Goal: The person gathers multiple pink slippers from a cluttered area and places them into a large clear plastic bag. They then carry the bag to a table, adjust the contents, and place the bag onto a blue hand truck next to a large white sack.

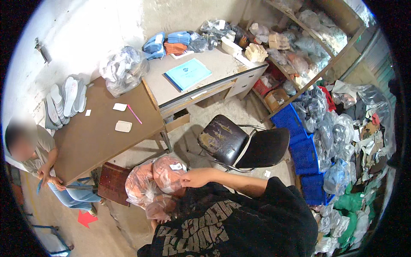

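Close against my black shirt is a bundle of clear plastic bags filled with orange-pink pieces. My right hand reaches across from the right and is closed on the upper bag, beside a small white label. Of my left hand only a little shows, at the lower edge of the bundle; it seems to hold the bags from below, its fingers mostly hidden by the bags and shirt. The contents look folded or stacked, but the plastic blurs their kind.
A dark red wooden stool stands left of the bags; a black chair is ahead. Beyond are a brown table with grey insoles and a desk with a blue folder. Blue crates line the right. Another person sits left.
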The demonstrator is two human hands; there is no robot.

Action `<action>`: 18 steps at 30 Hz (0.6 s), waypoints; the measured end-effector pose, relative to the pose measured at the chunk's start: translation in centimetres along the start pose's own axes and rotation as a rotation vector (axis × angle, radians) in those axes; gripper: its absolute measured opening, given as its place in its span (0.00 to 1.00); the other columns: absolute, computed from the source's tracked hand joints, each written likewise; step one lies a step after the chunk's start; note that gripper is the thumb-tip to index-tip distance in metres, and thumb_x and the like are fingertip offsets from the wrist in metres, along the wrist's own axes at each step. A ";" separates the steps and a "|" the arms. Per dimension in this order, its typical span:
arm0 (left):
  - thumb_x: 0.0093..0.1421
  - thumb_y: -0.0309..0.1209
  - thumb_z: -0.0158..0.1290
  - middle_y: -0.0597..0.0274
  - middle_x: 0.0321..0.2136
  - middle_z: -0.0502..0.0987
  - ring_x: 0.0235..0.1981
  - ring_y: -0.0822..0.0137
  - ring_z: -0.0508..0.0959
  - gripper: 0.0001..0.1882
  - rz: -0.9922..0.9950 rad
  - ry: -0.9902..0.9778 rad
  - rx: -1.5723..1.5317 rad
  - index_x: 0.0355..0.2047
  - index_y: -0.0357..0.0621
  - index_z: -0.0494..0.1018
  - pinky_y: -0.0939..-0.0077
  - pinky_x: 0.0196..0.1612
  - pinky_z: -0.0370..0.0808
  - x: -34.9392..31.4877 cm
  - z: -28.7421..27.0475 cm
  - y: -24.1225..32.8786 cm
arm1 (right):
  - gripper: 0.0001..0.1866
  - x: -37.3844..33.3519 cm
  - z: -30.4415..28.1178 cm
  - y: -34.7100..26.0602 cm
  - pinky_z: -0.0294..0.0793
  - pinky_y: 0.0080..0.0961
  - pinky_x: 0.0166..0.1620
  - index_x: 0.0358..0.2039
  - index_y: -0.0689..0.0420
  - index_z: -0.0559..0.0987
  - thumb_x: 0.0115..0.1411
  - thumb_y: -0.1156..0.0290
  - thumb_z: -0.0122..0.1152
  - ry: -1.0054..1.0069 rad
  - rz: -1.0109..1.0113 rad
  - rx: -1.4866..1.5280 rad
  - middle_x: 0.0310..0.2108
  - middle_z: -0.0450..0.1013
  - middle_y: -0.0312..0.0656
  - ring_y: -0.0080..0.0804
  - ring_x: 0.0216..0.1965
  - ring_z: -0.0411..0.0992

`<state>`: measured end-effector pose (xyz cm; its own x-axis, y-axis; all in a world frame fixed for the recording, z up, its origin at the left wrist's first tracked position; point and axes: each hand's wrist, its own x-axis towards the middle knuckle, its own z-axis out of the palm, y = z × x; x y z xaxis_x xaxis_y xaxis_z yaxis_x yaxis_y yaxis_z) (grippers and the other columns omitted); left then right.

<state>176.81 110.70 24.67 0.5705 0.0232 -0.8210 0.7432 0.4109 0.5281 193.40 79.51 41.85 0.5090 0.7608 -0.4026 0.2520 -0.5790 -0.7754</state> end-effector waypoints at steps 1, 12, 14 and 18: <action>0.63 0.39 0.52 0.57 0.37 0.72 0.41 0.61 0.71 0.21 -0.003 0.011 -0.016 0.53 0.42 0.70 0.49 0.47 0.70 0.3 -0.1 -0.4 | 0.20 0.5 0.0 -0.4 0.72 0.43 0.43 0.45 0.57 0.76 0.70 0.54 0.46 0.010 -0.096 0.021 0.37 0.77 0.53 0.51 0.39 0.75; 0.63 0.40 0.52 0.60 0.34 0.71 0.37 0.65 0.70 0.22 -0.024 0.181 -0.246 0.54 0.43 0.70 0.49 0.45 0.70 4.6 -0.9 -2.3 | 0.17 6.9 -2.7 0.9 0.72 0.42 0.44 0.46 0.58 0.74 0.71 0.57 0.45 -0.217 -0.120 -0.144 0.38 0.76 0.53 0.49 0.39 0.74; 0.63 0.40 0.52 0.60 0.34 0.71 0.37 0.66 0.70 0.22 -0.020 0.227 -0.307 0.54 0.43 0.70 0.49 0.44 0.70 4.3 -1.7 -3.3 | 0.17 8.2 -3.4 0.9 0.72 0.42 0.44 0.45 0.58 0.74 0.71 0.57 0.45 -0.264 -0.107 -0.175 0.38 0.76 0.53 0.49 0.39 0.74; 0.63 0.40 0.52 0.61 0.33 0.70 0.36 0.67 0.69 0.22 0.011 0.348 -0.462 0.55 0.43 0.70 0.49 0.43 0.71 3.5 -3.5 -6.1 | 0.18 11.1 -4.0 0.4 0.73 0.42 0.44 0.45 0.57 0.74 0.71 0.56 0.45 -0.359 -0.051 -0.170 0.38 0.76 0.53 0.50 0.39 0.75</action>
<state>173.08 111.44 17.79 0.3707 0.2960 -0.8803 0.4631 0.7627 0.4515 202.45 86.51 39.01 0.1798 0.8266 -0.5334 0.4178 -0.5550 -0.7193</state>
